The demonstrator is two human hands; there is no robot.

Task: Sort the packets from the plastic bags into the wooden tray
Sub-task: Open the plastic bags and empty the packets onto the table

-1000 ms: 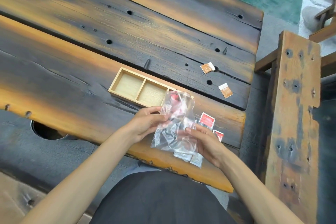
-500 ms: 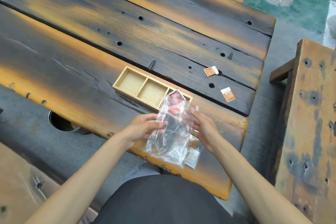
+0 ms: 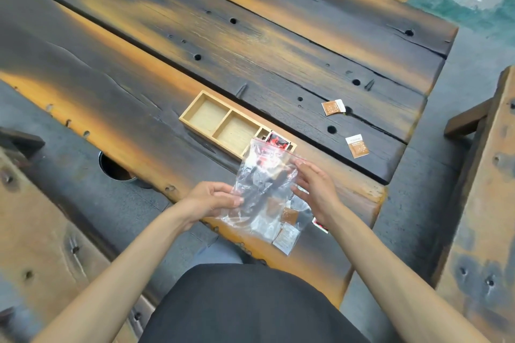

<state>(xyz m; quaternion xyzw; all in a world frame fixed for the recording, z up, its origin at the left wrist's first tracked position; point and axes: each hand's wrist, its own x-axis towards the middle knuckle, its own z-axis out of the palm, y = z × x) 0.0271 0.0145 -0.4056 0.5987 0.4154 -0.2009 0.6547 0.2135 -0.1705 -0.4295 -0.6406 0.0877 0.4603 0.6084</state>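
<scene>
The clear plastic bag (image 3: pixel 262 189) covers the near right end of the wooden tray (image 3: pixel 223 125), so the tray's third compartment shows only partly, with a red packet (image 3: pixel 277 140) half visible at its far wall. Through the crumpled plastic, red and dark shapes blur together; whether they are inside the bag or behind it cannot be told. The right hand (image 3: pixel 317 189) hides most of another red packet (image 3: pixel 320 224) near the table's (image 3: pixel 111 86) near edge. Print on the two brown packets (image 3: pixel 333 106) toward the table's right edge is too small to read. The table's left side runs out of view.
</scene>
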